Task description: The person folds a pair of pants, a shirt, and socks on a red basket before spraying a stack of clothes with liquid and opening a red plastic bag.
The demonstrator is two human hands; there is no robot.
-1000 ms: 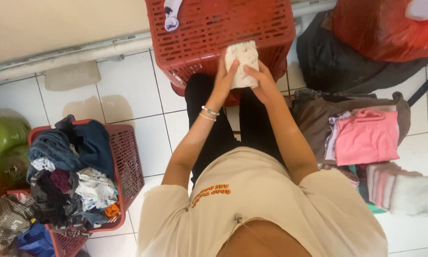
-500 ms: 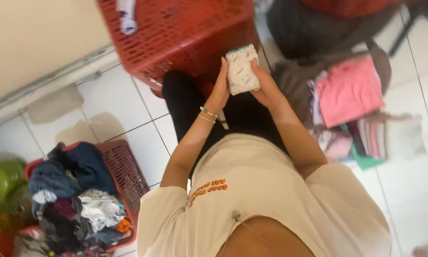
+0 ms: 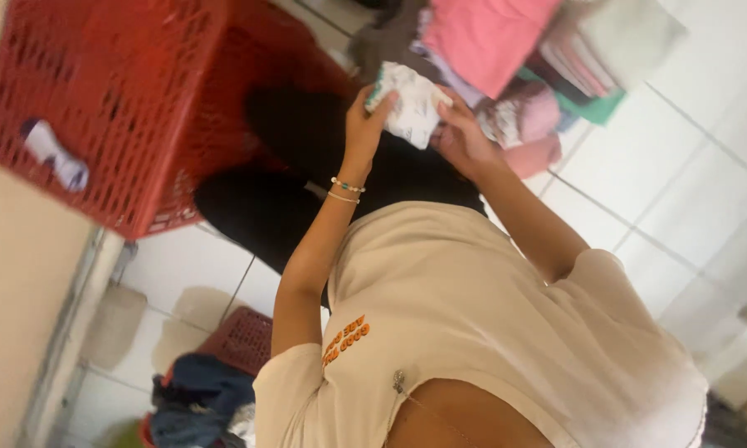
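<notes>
The person wears a loose beige short-sleeved cotton T-shirt (image 3: 490, 323) with small orange lettering on the left side of the chest. Black trousers (image 3: 307, 174) cover the legs. Two thin bracelets (image 3: 344, 191), one beaded with green and pale beads, one gold-coloured, circle the left wrist.

An upturned red plastic basket (image 3: 133, 99) with a lattice wall serves as the landmark, standing on the white tiled floor (image 3: 664, 158). A small white rolled item (image 3: 54, 158) rests on the basket's near-left surface. To the right of the basket lies a stack of folded clothes (image 3: 548, 58), topped by a pink garment (image 3: 481, 29). Below the basket, at the lower edge, a second red basket (image 3: 241, 340) contains dark blue clothes (image 3: 195, 398). A cream wall (image 3: 17, 290) runs left of the basket.
</notes>
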